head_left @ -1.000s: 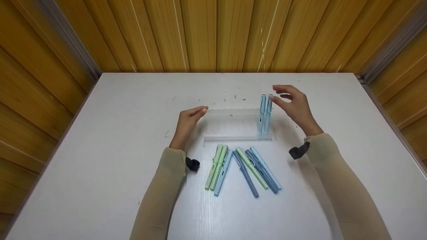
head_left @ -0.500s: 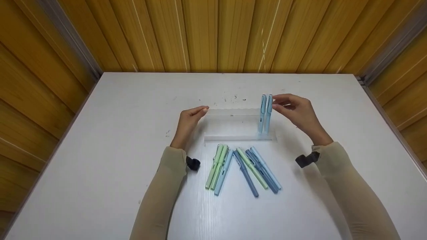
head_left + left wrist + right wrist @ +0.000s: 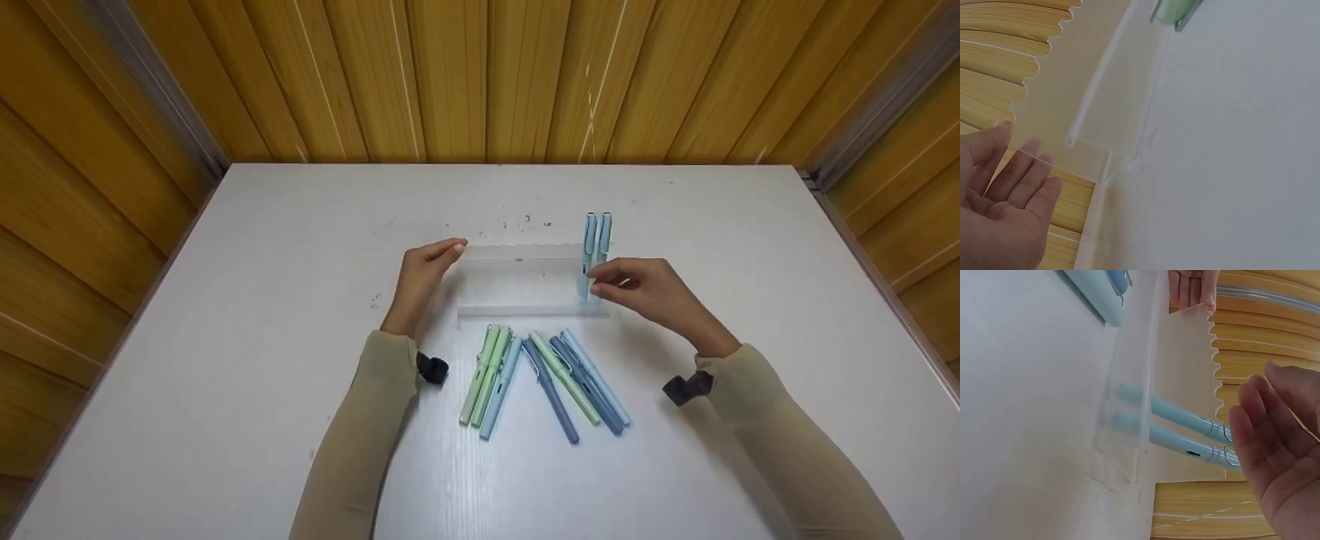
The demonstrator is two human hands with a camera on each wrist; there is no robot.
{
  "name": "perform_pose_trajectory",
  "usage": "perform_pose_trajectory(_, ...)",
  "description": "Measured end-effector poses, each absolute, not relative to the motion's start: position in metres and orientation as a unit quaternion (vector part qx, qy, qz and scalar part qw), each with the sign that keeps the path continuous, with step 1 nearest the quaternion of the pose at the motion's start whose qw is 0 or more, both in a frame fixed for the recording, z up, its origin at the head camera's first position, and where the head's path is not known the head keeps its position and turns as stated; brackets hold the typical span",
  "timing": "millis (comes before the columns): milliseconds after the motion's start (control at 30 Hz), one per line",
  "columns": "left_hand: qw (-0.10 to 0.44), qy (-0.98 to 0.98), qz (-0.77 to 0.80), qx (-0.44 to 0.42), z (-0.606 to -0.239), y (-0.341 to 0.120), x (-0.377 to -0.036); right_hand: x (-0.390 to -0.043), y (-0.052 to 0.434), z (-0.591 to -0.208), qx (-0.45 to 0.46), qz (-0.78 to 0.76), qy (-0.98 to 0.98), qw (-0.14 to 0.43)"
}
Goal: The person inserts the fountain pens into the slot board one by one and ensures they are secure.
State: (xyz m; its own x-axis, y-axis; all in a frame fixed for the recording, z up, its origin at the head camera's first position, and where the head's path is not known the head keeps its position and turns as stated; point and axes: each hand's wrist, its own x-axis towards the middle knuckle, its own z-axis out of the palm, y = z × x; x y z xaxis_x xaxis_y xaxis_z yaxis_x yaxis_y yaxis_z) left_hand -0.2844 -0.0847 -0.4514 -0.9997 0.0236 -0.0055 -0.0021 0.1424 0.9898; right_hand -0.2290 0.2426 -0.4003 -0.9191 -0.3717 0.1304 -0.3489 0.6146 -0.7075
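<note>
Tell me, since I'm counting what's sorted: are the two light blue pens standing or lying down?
Standing: both pens lean upright in the clear stand.

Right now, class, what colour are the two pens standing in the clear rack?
Light blue pens; right wrist view.

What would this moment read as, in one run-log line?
left hand: touches stand end | right hand: open, beside two pens in stand | loose pens: on table

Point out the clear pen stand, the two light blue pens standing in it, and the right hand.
clear pen stand [image 3: 525, 279], head view, on its frosted back panel.
two light blue pens [image 3: 596, 240], head view, on the upper barrels.
right hand [image 3: 649, 289], head view, on its back.
</note>
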Motion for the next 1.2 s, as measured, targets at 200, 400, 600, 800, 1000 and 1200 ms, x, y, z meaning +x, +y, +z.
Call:
perform_pose_trajectory(200,0.016,0.759,0.651,-0.005,-0.452,-0.084,-0.284,-0.222,0.234,-0.409,-0.215,-0.371,0.901,0.066)
perform_pose_trajectory(400,0.017,0.759,0.651,-0.01,-0.451,-0.084,-0.285,-0.218,0.23,-0.42,-0.225,-0.349,0.901,0.125)
perform_pose_trajectory(600,0.021,0.763,0.646,-0.01,-0.451,-0.084,-0.285,-0.216,0.226,-0.429,-0.206,-0.346,0.9,0.165)
perform_pose_trajectory(800,0.017,0.759,0.651,-0.004,-0.451,-0.085,-0.285,-0.214,0.221,-0.434,-0.19,-0.344,0.901,0.186)
perform_pose_trajectory(1000,0.014,0.759,0.651,0.006,-0.451,-0.086,-0.284,-0.215,0.219,-0.437,-0.191,-0.341,0.901,0.191)
perform_pose_trajectory(1200,0.015,0.757,0.653,0.016,-0.451,-0.086,-0.284,-0.217,0.22,-0.439,-0.204,-0.334,0.898,0.204)
